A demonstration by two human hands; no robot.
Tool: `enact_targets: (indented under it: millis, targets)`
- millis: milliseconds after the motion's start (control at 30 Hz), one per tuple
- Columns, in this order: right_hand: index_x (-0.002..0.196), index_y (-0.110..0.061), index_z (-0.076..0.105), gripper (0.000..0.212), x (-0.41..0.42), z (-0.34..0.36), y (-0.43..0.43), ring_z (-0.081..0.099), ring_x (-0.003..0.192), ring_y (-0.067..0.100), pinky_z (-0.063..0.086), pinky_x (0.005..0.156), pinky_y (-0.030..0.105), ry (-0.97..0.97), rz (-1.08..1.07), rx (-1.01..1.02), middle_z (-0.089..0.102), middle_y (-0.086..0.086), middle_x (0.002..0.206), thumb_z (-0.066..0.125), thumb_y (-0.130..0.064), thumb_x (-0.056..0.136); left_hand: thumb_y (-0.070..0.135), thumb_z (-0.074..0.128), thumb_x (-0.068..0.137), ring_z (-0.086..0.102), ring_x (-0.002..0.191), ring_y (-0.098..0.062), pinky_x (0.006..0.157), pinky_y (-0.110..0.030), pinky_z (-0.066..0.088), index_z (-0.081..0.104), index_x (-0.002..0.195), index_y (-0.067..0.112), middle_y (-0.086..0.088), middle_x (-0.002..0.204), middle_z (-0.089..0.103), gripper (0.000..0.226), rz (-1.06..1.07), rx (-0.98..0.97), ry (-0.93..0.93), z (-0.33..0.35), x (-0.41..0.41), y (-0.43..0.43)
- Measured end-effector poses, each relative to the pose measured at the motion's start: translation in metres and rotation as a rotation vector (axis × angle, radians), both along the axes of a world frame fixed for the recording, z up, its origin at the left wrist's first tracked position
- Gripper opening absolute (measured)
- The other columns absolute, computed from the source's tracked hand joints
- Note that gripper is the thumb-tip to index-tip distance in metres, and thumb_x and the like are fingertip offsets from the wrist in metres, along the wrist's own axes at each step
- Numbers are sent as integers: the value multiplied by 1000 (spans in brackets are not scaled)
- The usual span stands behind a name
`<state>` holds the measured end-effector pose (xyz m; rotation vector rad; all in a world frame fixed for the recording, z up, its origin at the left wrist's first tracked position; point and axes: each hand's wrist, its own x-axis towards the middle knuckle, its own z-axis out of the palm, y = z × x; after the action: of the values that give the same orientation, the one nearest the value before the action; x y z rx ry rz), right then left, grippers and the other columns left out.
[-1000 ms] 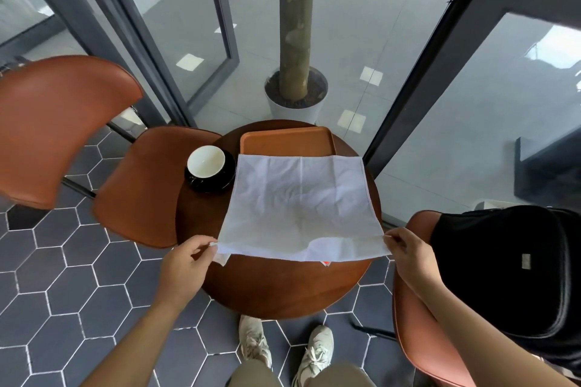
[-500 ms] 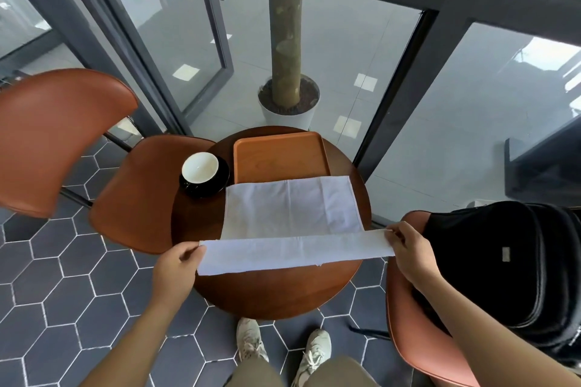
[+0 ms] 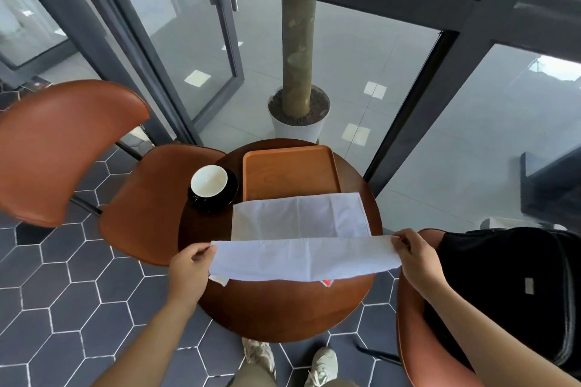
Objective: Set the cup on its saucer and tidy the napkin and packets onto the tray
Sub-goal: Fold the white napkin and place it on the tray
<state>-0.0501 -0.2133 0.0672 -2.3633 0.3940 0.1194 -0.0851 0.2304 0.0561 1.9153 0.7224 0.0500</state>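
A white cloth napkin [image 3: 301, 229] lies spread on the round dark wooden table [image 3: 283, 308]. My left hand [image 3: 188, 267] pinches its near left corner and my right hand [image 3: 415, 254] pinches its near right corner, holding the near part lifted and folded over. A white cup [image 3: 209, 181] stands on a black saucer [image 3: 220, 199] at the table's left. The orange wooden tray [image 3: 289, 176] sits at the far side, its near edge under the napkin. A red packet corner [image 3: 327, 283] and a white packet corner [image 3: 221, 280] peek out beneath the napkin.
A brown chair [image 3: 151, 204] stands left of the table, another [image 3: 56, 148] further left. On a brown chair at the right lies a black backpack [image 3: 509, 292]. A potted trunk [image 3: 298, 110] stands behind the glass wall. My shoes [image 3: 289, 361] are under the table's near edge.
Both hands have lifted the napkin's near edge and carried it up and forward, so a folded band now hangs between them. The napkin has slid back and uncovered most of the tray.
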Motion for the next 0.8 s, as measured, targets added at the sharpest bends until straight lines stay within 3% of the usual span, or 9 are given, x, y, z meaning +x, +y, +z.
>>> enact_targets:
  millis: [133,267,467,567,667,800]
  targets:
    - [101,-16,63,11,19,0,9,59,77,24,41,62,32,29,-13,-40,66,3,84,52,-20,99,25,70,91,68,78,-26,78,-51,59,73,90,25,-1,81,73,3,-10,-14,57,-12,17,8]
    - [101,-15,61,13,40,3,18,57,73,26,38,57,29,76,-21,-83,67,7,83,50,-21,101,27,69,91,69,80,-20,79,-47,60,70,85,32,3,82,73,8,-30,-58,78,-13,41,13]
    - [95,-21,57,11,83,-2,21,58,78,30,39,66,34,129,5,-104,65,6,85,48,-23,101,29,68,92,70,87,-21,83,-50,59,75,100,18,2,89,74,16,-31,-44,106,-18,75,18]
    - [96,-22,55,12,110,-13,21,59,81,33,41,67,36,148,47,-117,66,7,88,45,-25,102,30,67,92,70,87,-19,82,-49,60,74,99,20,3,90,74,14,-9,-23,120,-22,89,16]
    - [101,-19,57,14,136,-29,22,61,83,36,43,67,36,178,101,-129,68,11,92,44,-25,103,29,67,92,69,84,-17,81,-48,60,73,94,24,5,86,72,8,35,32,140,-26,101,8]
    - [111,-15,58,19,163,-52,23,63,91,40,45,71,38,213,175,-156,69,15,100,43,-24,103,26,67,92,69,84,-20,81,-50,59,74,97,17,3,86,73,13,112,60,197,-41,114,-2]
